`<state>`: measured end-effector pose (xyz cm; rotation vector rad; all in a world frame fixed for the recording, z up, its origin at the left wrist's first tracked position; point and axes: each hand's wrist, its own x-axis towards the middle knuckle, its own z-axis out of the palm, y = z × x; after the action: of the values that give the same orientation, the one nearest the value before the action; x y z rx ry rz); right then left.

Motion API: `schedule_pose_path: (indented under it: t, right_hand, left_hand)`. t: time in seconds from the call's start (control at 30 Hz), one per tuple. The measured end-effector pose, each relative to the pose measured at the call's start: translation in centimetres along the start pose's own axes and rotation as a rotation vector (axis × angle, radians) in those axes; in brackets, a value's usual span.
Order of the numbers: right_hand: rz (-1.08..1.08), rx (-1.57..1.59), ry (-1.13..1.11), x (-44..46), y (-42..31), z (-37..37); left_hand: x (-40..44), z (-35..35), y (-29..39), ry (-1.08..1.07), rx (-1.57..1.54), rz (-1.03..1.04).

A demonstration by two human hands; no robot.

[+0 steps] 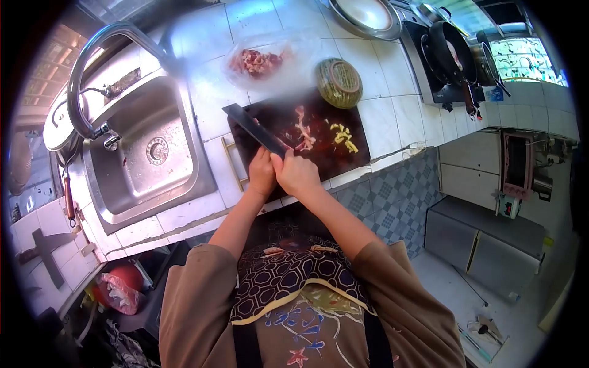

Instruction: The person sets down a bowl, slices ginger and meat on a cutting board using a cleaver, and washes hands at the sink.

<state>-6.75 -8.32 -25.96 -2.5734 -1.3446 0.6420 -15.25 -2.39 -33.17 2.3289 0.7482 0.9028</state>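
A dark cleaver (pixel 257 127) slants over the left part of a dark cutting board (pixel 343 126). Its near end runs into my right hand (pixel 298 174), which is wrapped round it. Close beside, my left hand (pixel 264 173) has its fingers bent together at the board, next to the blade; whatever they hold is hidden. Pieces of raw meat (pixel 302 132) lie on the board to the right of the cleaver. Farther right is a small heap of chopped yellow pieces (pixel 345 138).
A green ribbed bowl (pixel 339 83) sits upside down at the board's back edge. Behind the board, raw meat (pixel 257 62) lies in a clear plastic bag (pixel 294 66). At left is a steel sink (pixel 144 178) with a curved faucet (pixel 76 80). A pan (pixel 453 52) stands on the stove at right.
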Motion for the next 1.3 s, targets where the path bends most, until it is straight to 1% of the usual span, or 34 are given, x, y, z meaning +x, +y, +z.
schedule_pose_path:
  t: [0.03, 0.07, 0.13, 0.17, 0.2, 0.27, 0.33, 0.4, 0.43, 0.47, 0.5, 0.53, 0.57, 0.63, 0.67, 0.73, 0.8, 0.87, 0.9, 0.97, 1.07, 1.2, 1.27, 1.3]
  right_hand:
    - [0.011, 0.006, -0.043, -0.3, 0.4, -0.6]
    - [0.014, 0.008, -0.034, -1.3, 1.1, -0.8]
    - [0.112, -0.045, -0.05, -4.5, 2.6, -0.8]
    - [0.106, -0.051, -0.057, -5.8, 3.4, -1.1]
    - [0.148, -0.069, -0.116, -7.0, 3.9, -1.5]
    - [0.194, -0.079, -0.187, -6.9, 3.9, -1.3]
    - [0.06, 0.042, -0.048, -2.8, 1.7, -1.7]
    - [-0.197, -0.017, -0.001, 1.8, 1.7, 2.4]
    - [-0.033, 0.023, -0.011, 2.0, -1.2, -0.1]
    - [-0.046, 0.034, 0.01, 2.1, -1.3, -0.2]
    - [-0.021, 0.021, -0.009, 1.3, -0.8, 0.0]
    - [0.011, 0.003, -0.038, 0.3, -0.1, -0.2]
    - [0.035, -0.019, -0.117, -0.7, 1.1, -0.6]
    - [0.089, 0.107, -0.079, -3.5, 4.7, -1.6]
    - [0.079, 0.1, -0.078, -3.7, 5.5, -1.7]
    - [0.14, 0.166, -0.033, -3.8, 5.7, -2.6]
    - [0.142, 0.178, -0.026, -4.3, 5.7, -3.0]
    - [0.043, 0.112, -0.017, -5.2, 6.0, -2.7]
    - [0.046, 0.112, -0.015, -5.7, 5.9, -2.8]
    - [0.018, -0.007, -0.066, -6.6, 5.5, -3.1]
    - [0.009, -0.02, -0.092, -7.4, 5.6, -3.0]
    - [0.036, -0.085, -0.176, -6.0, 4.2, -3.0]
    - [-0.025, -0.043, -0.105, -3.1, 2.5, -1.8]
    - [-0.062, -0.024, -0.096, -1.2, 1.4, -1.5]
  left_hand:
    - [0.1, 0.0, -0.1, -0.004, 0.015, 0.022]
    - [0.1, 0.1, 0.0, -0.004, 0.014, 0.032]
    - [0.3, 0.3, 0.1, 0.053, 0.109, 0.115]
    - [0.0, 0.4, -0.2, 0.03, 0.115, 0.116]
    - [0.1, 0.4, -0.2, 0.031, 0.117, 0.103]
    - [0.1, 0.3, -0.1, 0.009, 0.113, 0.112]
    - [-0.3, 0.6, -0.5, -0.026, 0.102, 0.105]
    - [-0.6, 0.7, 0.1, -0.047, 0.103, 0.108]
    - [-0.6, 0.8, 0.9, 0.013, -0.509, -0.453]
    - [0.0, 0.7, 1.0, 0.083, -1.122, -1.001]
    - [-0.7, 1.3, 0.2, 0.11, -1.171, -0.913]
    - [-0.4, 0.8, 0.0, 0.113, -1.168, -0.91]
    - [-0.1, 0.4, -0.4, 0.075, -0.779, -0.568]
    - [0.0, -0.2, -0.2, 0.019, 0.002, 0.087]
    - [0.1, -0.4, -0.1, 0.031, 0.005, 0.084]
    - [0.2, -0.8, 0.2, 0.094, -0.054, 0.076]
    - [0.0, -0.9, 0.3, 0.091, -0.048, 0.061]
    - [-0.3, -0.9, 0.2, 0.078, -0.049, 0.043]
    - [-0.3, -0.9, 0.2, 0.068, -0.024, 0.052]
    - [-0.1, -0.9, 0.2, 0.058, -0.001, 0.063]
    - [-0.2, -1.0, 0.2, 0.017, -0.001, 0.077]
    - [0.3, -1.1, 0.3, 0.026, 0.022, 0.092]
    - [0.1, -0.6, 0.3, 0.033, 0.021, 0.087]
    - [-0.1, -0.4, 0.2, 0.009, 0.018, 0.046]
